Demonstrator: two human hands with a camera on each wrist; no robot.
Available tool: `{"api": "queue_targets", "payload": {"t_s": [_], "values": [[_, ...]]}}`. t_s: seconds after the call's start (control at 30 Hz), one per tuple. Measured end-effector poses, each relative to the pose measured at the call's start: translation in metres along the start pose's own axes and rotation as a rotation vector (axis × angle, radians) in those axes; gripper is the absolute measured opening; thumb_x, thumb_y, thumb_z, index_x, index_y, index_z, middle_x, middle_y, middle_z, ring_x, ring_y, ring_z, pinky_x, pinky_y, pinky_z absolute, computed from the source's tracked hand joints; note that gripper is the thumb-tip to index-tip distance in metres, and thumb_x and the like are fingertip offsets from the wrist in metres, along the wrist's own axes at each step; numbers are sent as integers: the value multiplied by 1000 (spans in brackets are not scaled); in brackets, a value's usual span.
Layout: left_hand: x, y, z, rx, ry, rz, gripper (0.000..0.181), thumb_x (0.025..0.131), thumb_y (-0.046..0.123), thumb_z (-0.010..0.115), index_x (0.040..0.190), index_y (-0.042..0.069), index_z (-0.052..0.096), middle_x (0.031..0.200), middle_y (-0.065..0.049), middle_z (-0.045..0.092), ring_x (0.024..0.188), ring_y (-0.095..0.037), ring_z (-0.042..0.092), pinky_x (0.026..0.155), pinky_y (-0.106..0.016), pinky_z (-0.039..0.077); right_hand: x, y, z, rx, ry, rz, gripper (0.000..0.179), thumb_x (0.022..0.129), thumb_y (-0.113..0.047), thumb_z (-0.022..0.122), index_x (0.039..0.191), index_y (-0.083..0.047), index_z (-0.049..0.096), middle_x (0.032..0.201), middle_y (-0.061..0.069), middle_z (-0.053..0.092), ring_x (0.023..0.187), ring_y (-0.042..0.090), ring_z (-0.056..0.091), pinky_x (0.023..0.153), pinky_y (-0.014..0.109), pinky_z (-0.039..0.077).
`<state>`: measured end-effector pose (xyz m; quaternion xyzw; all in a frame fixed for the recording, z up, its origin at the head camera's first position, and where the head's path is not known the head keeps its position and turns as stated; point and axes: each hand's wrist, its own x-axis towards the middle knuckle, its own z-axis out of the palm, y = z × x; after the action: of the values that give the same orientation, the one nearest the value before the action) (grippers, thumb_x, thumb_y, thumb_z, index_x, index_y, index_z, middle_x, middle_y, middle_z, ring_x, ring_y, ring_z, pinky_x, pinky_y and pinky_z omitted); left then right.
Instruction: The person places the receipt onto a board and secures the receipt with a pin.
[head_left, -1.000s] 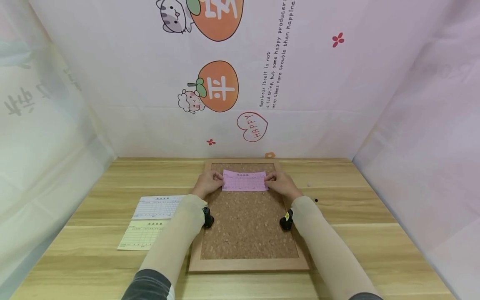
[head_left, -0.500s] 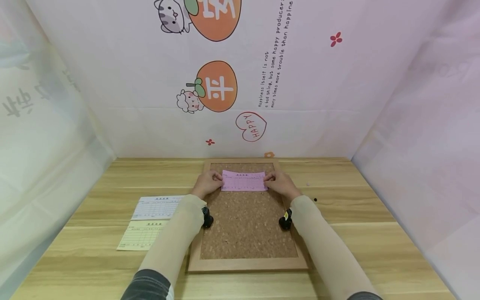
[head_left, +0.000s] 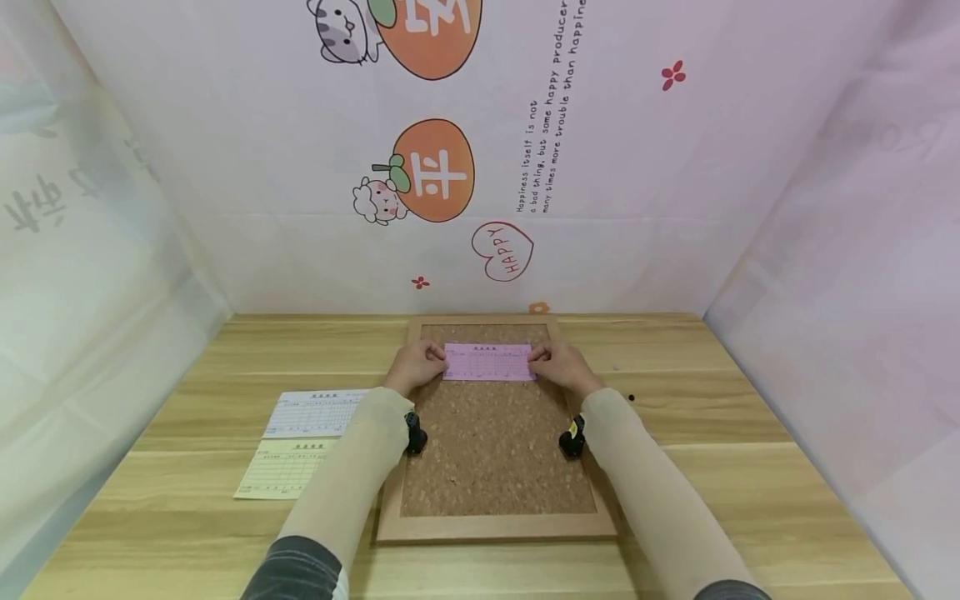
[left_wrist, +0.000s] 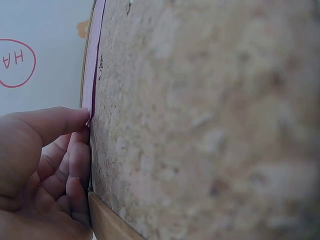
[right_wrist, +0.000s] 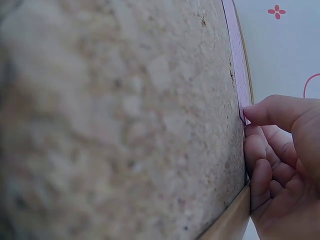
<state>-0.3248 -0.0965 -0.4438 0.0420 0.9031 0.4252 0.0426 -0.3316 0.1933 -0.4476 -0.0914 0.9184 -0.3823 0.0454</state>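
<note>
A pink printed form slip [head_left: 489, 363] lies across the upper part of a wood-framed cork board [head_left: 498, 450]. My left hand [head_left: 415, 367] pinches the slip's left end between thumb and fingers. At the opposite end, my right hand [head_left: 562, 367] pinches it the same way. In the left wrist view the left thumb presses on the slip's end, with the curled fingers [left_wrist: 77, 160] close against the board. The right wrist view shows the right thumb on the slip's other end, the slip edge-on [right_wrist: 240, 75] just over the cork.
Left of the board, a white form slip [head_left: 311, 415] and a yellow form slip [head_left: 281, 471] lie on the wooden table [head_left: 187, 533], partly hidden by the left sleeve. A small black dot-like object [head_left: 632, 397] lies to the right. A printed curtain [head_left: 615, 150] hangs behind.
The pink slip's top edge, bowed before, is now straighter and the slip looks flatter. Both hands stay at its ends, almost unmoved.
</note>
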Motion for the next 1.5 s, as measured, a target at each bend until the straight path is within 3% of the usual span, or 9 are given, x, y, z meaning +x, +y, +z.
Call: {"api": "queue_targets", "payload": {"t_s": [0.3, 0.5, 0.67, 1.1, 1.5], "values": [[0, -1, -1, 40, -15, 43, 11, 93, 12, 69, 100, 4, 67, 98, -11, 65, 92, -24, 60, 81, -39, 49, -1, 1, -1, -14, -15, -47, 13, 94, -8, 66, 102, 2, 69, 89, 7, 61, 78, 18, 51, 65, 29, 42], [-2, -2, -11, 59, -127, 131, 17, 96, 11, 65, 110, 2, 65, 108, -12, 64, 99, -26, 59, 84, -40, 49, -1, 3, -1, -25, -15, -52, 14, 94, -8, 66, 102, 3, 69, 90, 8, 62, 78, 18, 52, 66, 29, 43], [-2, -3, -20, 65, -209, 165, 26, 99, 12, 61, 121, -1, 61, 119, -16, 62, 110, -30, 58, 90, -43, 49, -1, 2, -1, -23, -17, -51, 13, 94, -8, 66, 102, 2, 69, 93, 8, 62, 81, 19, 52, 68, 30, 43], [1, 4, -28, 213, -291, 160, 51, 98, 14, 63, 143, -5, 47, 140, -25, 51, 130, -37, 48, 106, -49, 40, -3, -2, 0, 5, -27, -57, 12, 95, -6, 64, 103, 2, 68, 91, 9, 61, 80, 20, 50, 67, 31, 41], [1, 4, -27, 146, -329, 164, 55, 98, 13, 62, 147, -3, 43, 144, -25, 47, 133, -39, 44, 107, -52, 37, -5, -3, -1, -6, -29, -44, 13, 96, -6, 63, 105, 3, 68, 90, 9, 61, 76, 18, 50, 64, 29, 41]]}}
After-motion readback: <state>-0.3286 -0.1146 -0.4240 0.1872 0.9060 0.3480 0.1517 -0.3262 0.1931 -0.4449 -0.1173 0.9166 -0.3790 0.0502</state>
